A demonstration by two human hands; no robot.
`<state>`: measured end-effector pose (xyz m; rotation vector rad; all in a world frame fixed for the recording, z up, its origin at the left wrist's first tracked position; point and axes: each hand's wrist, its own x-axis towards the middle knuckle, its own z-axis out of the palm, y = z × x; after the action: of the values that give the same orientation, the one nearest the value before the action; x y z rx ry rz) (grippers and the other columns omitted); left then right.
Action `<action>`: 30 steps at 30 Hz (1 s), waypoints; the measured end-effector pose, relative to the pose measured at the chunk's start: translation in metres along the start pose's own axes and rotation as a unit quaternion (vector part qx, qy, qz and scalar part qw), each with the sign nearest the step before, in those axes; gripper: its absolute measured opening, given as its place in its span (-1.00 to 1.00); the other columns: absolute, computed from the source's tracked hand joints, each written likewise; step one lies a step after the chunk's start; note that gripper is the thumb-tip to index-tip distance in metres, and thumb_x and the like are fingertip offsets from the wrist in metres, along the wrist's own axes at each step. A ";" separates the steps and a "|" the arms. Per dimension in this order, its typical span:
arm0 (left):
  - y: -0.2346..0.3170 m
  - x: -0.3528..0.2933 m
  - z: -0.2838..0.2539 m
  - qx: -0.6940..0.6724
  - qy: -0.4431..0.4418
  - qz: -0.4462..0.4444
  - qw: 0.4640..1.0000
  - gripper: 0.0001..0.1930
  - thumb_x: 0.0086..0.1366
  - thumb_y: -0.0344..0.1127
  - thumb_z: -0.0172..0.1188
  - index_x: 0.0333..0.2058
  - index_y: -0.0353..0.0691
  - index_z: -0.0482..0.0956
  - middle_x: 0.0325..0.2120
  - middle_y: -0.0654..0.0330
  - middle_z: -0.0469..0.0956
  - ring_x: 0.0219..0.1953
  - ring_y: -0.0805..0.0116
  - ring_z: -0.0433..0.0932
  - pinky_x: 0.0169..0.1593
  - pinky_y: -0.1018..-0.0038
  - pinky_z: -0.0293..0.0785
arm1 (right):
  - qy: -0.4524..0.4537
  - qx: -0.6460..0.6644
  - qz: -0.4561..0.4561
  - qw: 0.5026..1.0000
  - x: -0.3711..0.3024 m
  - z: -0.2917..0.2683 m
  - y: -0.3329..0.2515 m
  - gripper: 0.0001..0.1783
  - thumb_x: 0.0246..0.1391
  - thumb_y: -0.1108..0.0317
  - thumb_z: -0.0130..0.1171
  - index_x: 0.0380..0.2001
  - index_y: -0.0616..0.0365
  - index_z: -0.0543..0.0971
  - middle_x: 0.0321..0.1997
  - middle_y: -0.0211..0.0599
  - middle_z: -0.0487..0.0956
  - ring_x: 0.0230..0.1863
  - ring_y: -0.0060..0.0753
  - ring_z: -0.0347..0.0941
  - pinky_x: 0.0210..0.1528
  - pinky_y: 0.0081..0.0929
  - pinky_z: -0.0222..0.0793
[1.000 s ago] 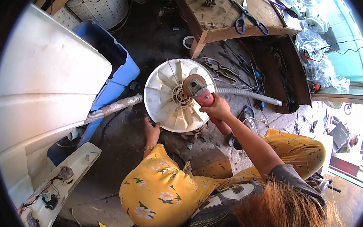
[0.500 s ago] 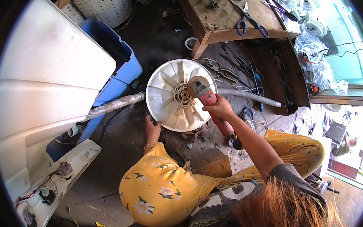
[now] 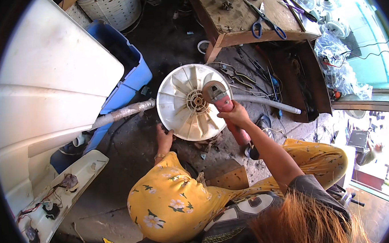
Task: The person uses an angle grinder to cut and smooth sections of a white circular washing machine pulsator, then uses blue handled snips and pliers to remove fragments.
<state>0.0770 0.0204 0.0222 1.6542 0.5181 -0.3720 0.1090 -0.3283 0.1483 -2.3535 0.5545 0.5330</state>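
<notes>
Two bare hands are working low over the floor [image 3: 122, 172], where a round white ribbed disc [image 3: 181, 118] is lying in the middle of the scene, its brown-stained hub facing up. The right hand [image 3: 235, 115] is grasping a red angle grinder [image 3: 223, 103], fingers wrapped around its body; the tool's head is hanging over the right part of the disc, just beside the hub, and I can't tell whether it is touching. The left hand [image 3: 163, 140] is staying low at the disc's near left edge, and whether its fingers are gripping the rim or only resting beside it I cannot tell. A grey ribbed hose [image 3: 269, 102] is running off to the right of the disc, and a wrapped hose [image 3: 129, 113] is stretching to its left, toward a blue tub [image 3: 131, 67] and a large white casing [image 3: 57, 63]. Pliers [image 3: 241, 76] are lying on the far right side of the disc. Farther off, blue-handled scissors [image 3: 264, 19] are sitting on a wooden counter [image 3: 237, 26].
</notes>
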 end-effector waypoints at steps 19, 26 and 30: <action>-0.012 0.000 -0.008 -0.005 -0.009 -0.018 1.000 -0.40 0.29 -0.57 0.22 0.22 -0.12 0.17 -0.06 0.02 0.52 -0.26 0.22 0.65 -0.43 0.38 0.70 | 0.015 0.034 0.011 0.999 -0.012 -0.009 0.007 0.15 -0.42 -0.21 0.57 0.26 0.23 0.48 0.12 0.10 0.63 0.16 0.04 0.57 0.22 -0.20 0.46; -0.014 0.002 -0.005 -0.012 -0.012 -0.032 0.999 -0.39 0.27 -0.55 0.26 0.23 -0.17 0.20 -0.04 -0.02 0.47 -0.26 0.22 0.65 -0.42 0.39 0.70 | 0.004 -0.015 -0.010 1.000 -0.015 0.007 -0.015 0.03 -0.40 -0.24 0.55 0.14 0.18 0.55 0.00 0.05 0.69 0.07 0.05 0.62 0.15 -0.15 0.49; -0.011 0.006 -0.011 -0.021 -0.026 -0.034 0.999 -0.39 0.28 -0.55 0.24 0.24 -0.18 0.19 -0.01 -0.02 0.48 -0.27 0.25 0.65 -0.42 0.41 0.70 | 0.029 0.023 0.002 0.999 -0.013 -0.001 0.008 0.07 -0.42 -0.19 0.57 0.20 0.18 0.53 0.06 0.05 0.67 0.11 0.01 0.61 0.18 -0.18 0.49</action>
<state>0.0754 0.0335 0.0111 1.5852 0.5404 -0.4500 0.0945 -0.3310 0.1517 -2.3300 0.5929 0.4493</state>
